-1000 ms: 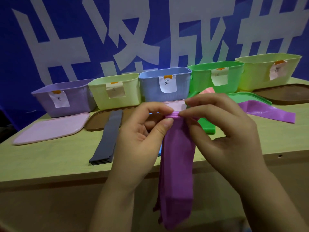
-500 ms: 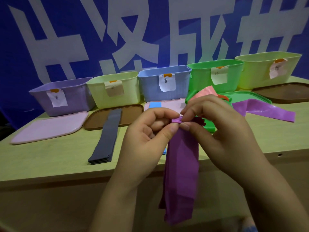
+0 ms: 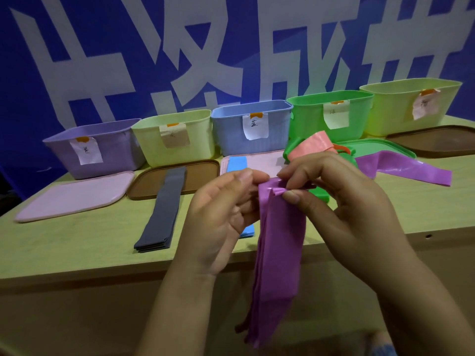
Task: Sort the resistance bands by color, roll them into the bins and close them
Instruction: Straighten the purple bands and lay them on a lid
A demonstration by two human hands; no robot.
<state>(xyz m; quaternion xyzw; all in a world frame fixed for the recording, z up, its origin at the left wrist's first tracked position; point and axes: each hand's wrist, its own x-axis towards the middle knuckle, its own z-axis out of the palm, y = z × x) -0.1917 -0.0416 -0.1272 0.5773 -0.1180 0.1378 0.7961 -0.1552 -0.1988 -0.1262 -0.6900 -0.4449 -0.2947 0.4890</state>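
Your left hand (image 3: 221, 214) and right hand (image 3: 341, 201) both pinch the top edge of the limp, slick purple rubber resistance band (image 3: 279, 253), hanging before the table's edge; grip it near that fold so it rolls tight.

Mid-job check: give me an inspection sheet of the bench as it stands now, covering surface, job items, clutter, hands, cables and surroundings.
Surface: pale wooden table, front edge in view.
Job's things: five open plastic bins in a row: purple bin, pale yellow-green bin, blue bin, green bin, far yellow-green bin, each with a paper label. Lids lie flat in front. Folded dark grey band lies partly on the brown lid. Purple band on table. Held purple band hangs below the table edge.
Clutter: salmon band and blue band, partly hidden.
Hands: left hand and right hand pinch the held band's top end.
Cables: nothing seen.
Surroundings: blue banner with white characters.
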